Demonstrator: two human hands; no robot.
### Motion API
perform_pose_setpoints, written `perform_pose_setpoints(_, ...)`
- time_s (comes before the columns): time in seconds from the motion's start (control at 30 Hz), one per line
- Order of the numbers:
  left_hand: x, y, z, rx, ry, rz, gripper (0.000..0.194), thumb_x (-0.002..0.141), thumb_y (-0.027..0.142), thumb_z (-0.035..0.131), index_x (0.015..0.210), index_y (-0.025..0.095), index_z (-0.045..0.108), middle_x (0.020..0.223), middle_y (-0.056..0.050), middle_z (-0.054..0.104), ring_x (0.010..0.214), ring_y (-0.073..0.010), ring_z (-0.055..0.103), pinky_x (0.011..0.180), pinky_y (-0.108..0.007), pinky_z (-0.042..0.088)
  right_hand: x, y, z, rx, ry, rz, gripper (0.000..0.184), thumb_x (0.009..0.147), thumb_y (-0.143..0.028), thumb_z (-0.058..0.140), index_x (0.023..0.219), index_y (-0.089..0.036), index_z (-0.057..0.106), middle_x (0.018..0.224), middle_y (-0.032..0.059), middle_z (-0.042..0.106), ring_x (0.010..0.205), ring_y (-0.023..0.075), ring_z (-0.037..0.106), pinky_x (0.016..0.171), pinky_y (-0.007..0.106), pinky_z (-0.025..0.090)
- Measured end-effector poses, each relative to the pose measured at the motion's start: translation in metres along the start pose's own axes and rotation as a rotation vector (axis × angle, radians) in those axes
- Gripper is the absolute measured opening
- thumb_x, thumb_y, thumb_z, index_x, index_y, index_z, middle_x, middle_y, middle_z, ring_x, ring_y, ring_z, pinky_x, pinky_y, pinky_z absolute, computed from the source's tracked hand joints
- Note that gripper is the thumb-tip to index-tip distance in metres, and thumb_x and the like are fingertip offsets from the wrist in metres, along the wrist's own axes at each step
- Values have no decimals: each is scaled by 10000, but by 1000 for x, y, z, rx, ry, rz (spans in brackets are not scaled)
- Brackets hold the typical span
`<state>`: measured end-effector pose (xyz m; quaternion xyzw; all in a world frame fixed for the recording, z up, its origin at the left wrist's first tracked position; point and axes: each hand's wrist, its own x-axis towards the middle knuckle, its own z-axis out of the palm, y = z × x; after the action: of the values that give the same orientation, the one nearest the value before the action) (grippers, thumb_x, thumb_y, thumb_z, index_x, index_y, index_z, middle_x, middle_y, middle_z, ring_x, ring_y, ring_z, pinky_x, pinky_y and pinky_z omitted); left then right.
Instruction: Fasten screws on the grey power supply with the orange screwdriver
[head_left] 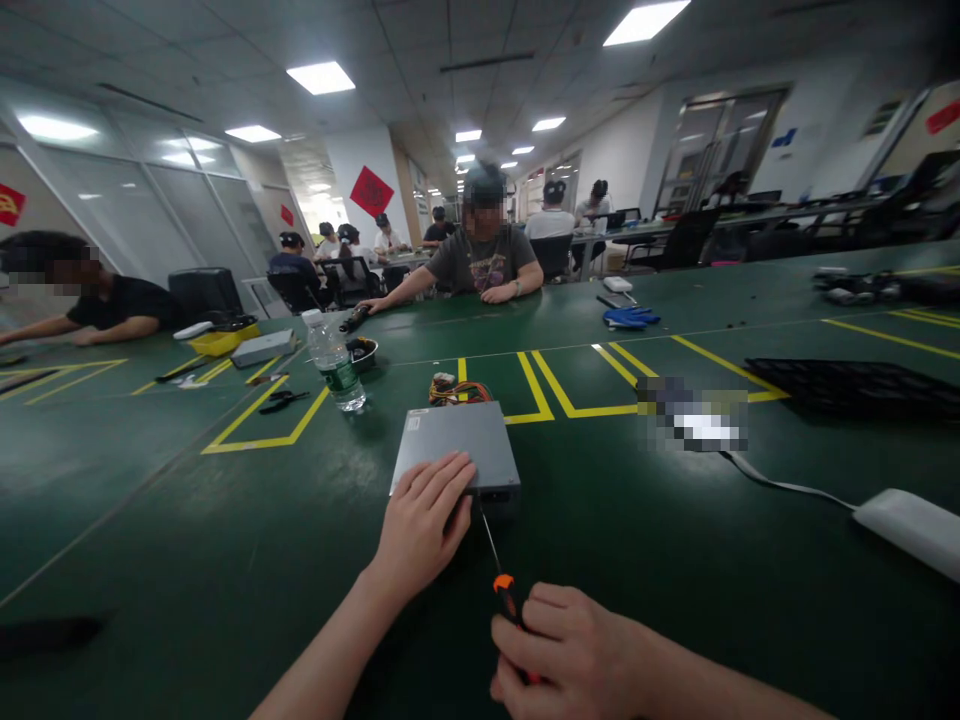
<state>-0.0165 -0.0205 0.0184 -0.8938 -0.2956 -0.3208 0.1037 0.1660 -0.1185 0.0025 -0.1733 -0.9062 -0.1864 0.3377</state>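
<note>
A grey metal computer power supply (459,432) lies on the green table in front of me, a bundle of coloured cables (461,391) behind it. My left hand (427,510) rests on its top cover near the front edge, fingers stretched flat and thumb down by the front face. Below it, my right hand (559,650) is closed around the orange and black handle of a screwdriver (504,590). The thin shaft points up and away, its tip at the power supply's front face. Whether the tip sits in a screw is too small to tell.
A water bottle (334,362) stands behind on the left. On the right are a white power strip (907,530) with its cord, a blurred-out object (694,415) and a black grille panel (855,388). Blue gloves (630,317) lie farther back. A person (487,260) sits opposite.
</note>
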Motion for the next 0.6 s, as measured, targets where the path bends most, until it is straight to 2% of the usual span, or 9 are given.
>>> perform_pose_setpoints(0.13,-4,2,0,7,2,-34,381,856,171,457,1233,219,490,1267,-53,549,1180,-197,494,976,-372,356,6,-2,-2,77,-81,68,47,839,-205,536,843,-175,572,800,9,643,533,98,467,528,224,410)
perform_pose_setpoints(0.27,-3,3,1,-6,12,-59,359,857,181,465,1211,217,514,1251,-49,563,1162,-191,509,955,-354,358,8,-6,6,203,-174,156,159,878,-250,502,983,-142,550,803,27,649,588,97,531,579,200,433)
perform_pose_setpoints(0.4,-2,3,2,-12,47,-56,354,846,172,477,1194,213,528,1223,-49,584,1138,-189,528,928,-338,368,9,-8,13,322,-84,265,274,890,-336,494,1016,-95,532,730,8,641,542,91,524,582,208,432)
perform_pose_setpoints(0.5,-1,4,1,-25,55,-61,347,845,160,474,1184,209,529,1216,-47,589,1134,-181,530,924,-332,361,9,-9,13,317,-74,224,171,894,-249,477,980,-119,547,756,1,652,521,76,515,577,212,415)
perform_pose_setpoints(0.6,-1,5,2,-36,50,-69,337,844,160,479,1174,209,530,1218,-48,586,1136,-179,528,923,-335,354,6,-10,12,295,-90,201,178,902,-225,437,978,-114,554,715,-1,641,509,78,505,550,219,399)
